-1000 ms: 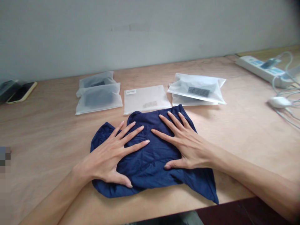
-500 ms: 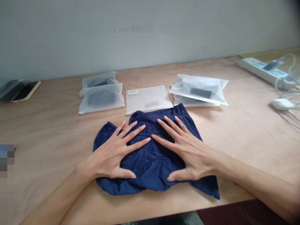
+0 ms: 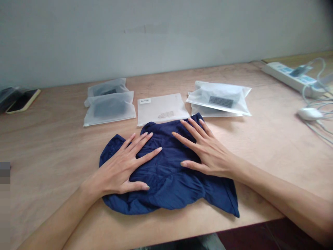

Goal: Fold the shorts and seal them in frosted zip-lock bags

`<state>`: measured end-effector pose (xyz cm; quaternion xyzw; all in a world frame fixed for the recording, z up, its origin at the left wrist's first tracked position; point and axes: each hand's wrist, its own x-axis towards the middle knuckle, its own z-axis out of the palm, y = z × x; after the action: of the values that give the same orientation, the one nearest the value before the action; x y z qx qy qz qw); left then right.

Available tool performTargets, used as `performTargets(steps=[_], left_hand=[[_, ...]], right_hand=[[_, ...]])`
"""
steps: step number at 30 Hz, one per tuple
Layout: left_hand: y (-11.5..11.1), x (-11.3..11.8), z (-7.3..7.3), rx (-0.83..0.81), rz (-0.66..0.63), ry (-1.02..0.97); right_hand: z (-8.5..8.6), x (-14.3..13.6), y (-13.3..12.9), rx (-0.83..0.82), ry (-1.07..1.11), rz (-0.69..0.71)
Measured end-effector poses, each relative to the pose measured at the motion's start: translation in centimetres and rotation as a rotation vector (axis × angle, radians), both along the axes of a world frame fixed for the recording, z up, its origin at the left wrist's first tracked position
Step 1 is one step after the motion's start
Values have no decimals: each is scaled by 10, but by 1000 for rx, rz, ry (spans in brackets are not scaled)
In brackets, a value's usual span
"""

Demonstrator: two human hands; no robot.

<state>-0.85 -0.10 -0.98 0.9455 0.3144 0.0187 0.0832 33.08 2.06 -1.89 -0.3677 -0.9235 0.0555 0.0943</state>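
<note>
A dark blue garment (image 3: 171,184) lies spread and wrinkled on the wooden table (image 3: 47,146). My left hand (image 3: 122,166) rests palm down on its left part, thumb out to the side. On the upper right part of the cloth lies my right hand (image 3: 208,149), fingers spread and pointing up and left. Neither hand grips the fabric. Just behind the garment is a flat frosted bag (image 3: 163,107) with a small white label.
Frosted bags with dark contents lie at the back left (image 3: 110,109) and back right (image 3: 221,100). A phone (image 3: 23,101) is at the far left. At the right are a power strip (image 3: 293,78), a white charger (image 3: 309,114) and cables.
My right hand has slid up the cloth, away from the front edge. My left hand's fingers have drawn closer together, with the thumb still apart. The view has shifted slightly.
</note>
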Motion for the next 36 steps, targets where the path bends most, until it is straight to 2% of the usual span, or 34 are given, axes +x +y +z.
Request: performTargets(steps=[11,36], left_hand=[[1,-2,2,38,0,85],[3,-5,2,11,7,64]], right_hand=[[-5,2,2,-17,-57,-49],[-4,2,3,13,-68,-62]])
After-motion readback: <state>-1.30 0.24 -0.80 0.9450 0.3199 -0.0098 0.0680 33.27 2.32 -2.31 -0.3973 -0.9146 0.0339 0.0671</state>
